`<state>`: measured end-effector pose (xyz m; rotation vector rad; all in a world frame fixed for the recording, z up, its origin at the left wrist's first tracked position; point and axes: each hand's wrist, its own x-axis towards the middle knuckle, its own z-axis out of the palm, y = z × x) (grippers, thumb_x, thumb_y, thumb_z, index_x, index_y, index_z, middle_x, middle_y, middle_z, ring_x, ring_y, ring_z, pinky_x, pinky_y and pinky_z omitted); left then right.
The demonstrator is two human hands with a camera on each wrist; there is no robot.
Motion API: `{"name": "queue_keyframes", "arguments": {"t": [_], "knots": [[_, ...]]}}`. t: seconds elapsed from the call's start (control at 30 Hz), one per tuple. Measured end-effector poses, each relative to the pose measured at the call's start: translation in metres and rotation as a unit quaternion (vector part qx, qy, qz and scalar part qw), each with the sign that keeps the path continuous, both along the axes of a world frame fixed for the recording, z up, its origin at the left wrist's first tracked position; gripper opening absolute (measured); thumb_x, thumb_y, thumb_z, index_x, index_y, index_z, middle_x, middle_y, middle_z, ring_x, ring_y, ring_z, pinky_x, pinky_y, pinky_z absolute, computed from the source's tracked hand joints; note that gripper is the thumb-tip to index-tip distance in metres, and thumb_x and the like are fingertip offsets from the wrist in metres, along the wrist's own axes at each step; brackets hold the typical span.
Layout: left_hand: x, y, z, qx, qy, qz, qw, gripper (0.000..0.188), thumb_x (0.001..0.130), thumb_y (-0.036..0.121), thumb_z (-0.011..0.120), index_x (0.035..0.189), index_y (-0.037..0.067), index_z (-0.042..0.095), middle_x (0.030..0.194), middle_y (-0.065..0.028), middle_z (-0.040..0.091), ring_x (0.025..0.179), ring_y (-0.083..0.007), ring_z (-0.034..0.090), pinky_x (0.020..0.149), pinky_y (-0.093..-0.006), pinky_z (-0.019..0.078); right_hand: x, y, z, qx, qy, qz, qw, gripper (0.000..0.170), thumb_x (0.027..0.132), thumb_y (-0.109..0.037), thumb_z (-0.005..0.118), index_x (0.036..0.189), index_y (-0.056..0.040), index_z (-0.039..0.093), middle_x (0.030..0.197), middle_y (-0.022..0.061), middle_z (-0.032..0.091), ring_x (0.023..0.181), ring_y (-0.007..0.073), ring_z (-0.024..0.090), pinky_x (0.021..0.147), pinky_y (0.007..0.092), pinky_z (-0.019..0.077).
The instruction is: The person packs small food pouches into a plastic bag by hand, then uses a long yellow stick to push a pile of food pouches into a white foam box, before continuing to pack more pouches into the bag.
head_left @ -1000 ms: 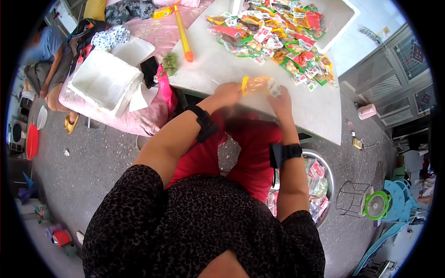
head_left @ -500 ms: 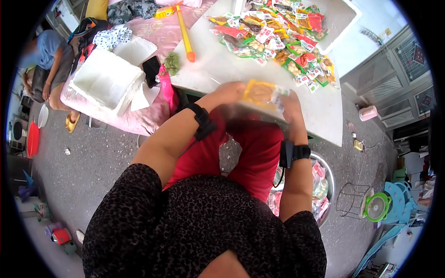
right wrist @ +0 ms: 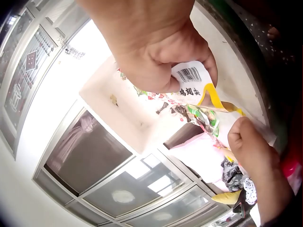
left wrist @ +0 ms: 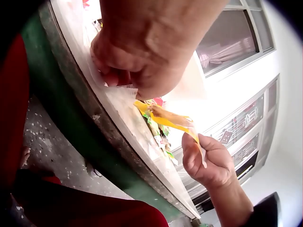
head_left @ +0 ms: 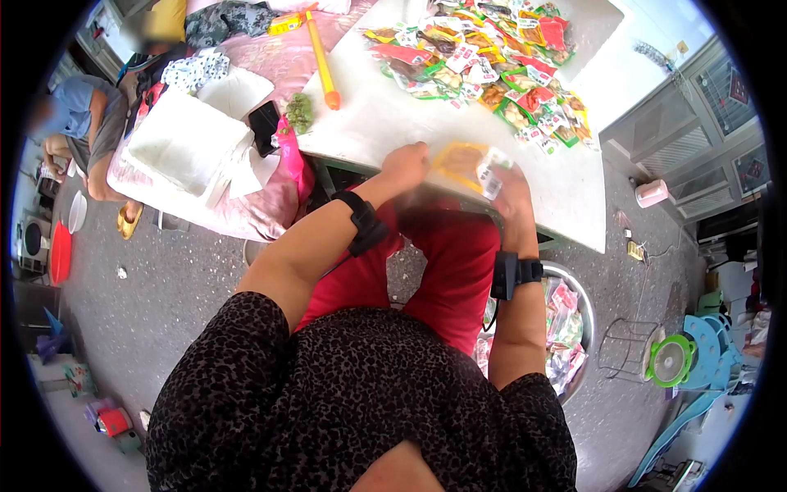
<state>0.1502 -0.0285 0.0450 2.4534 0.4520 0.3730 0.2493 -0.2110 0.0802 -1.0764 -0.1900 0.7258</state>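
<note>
A see-through food packet with a yellow border and a white label end [head_left: 461,161] is held up between both hands, over the near edge of the table. My right hand [head_left: 514,197] pinches the label end between thumb and fingers; the barcode shows in the right wrist view. At the opposite end, my left hand [head_left: 407,166] has its fingers curled on a clear plastic edge [left wrist: 127,93] in the left wrist view. Beyond the hands, a heap of similar packets [head_left: 492,70] covers the far part of the white table [head_left: 361,123].
A white foam box [head_left: 602,37] stands behind the heap. On the table's left are a yellow tube with an orange tip [head_left: 322,61] and a green bunch [head_left: 300,113]. A steel basin of packets [head_left: 586,328] sits on the floor by my right arm. Another person [head_left: 86,123] sits at left.
My right hand has moved a little to the right and toward me, drawing the packet's label end along. The packet now shows more of its broad face. The left hand has barely moved.
</note>
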Motion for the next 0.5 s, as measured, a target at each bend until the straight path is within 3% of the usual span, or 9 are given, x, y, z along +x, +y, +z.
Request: {"name": "queue_keyframes", "arguments": {"t": [0.33, 0.5], "knots": [[0.001, 0.001, 0.000, -0.044, -0.058, 0.021, 0.997, 0.014, 0.075, 0.016, 0.043, 0.076, 0.005, 0.052, 0.073, -0.0164, 0.057, 0.073, -0.0331, 0.054, 0.063, -0.0416, 0.0420, -0.002, 0.006, -0.008, 0.058, 0.033, -0.012, 0.998, 0.027, 0.076, 0.003, 0.042, 0.103, 0.0038, 0.042, 0.090, 0.0163, 0.055, 0.076, 0.0279, 0.058, 0.067, 0.0375, 0.0505], [0.007, 0.008, -0.008, -0.088, -0.053, 0.002, 0.995, 0.020, 0.074, 0.016, 0.042, 0.071, 0.000, 0.054, 0.076, -0.0183, 0.056, 0.077, -0.0329, 0.053, 0.066, -0.0387, 0.0419, 0.001, 0.014, -0.018, 0.018, 0.044, -0.018, 0.999, 0.027, 0.076, 0.003, 0.043, 0.104, 0.0028, 0.042, 0.091, 0.0158, 0.055, 0.077, 0.0271, 0.058, 0.068, 0.0371, 0.0504]]}}
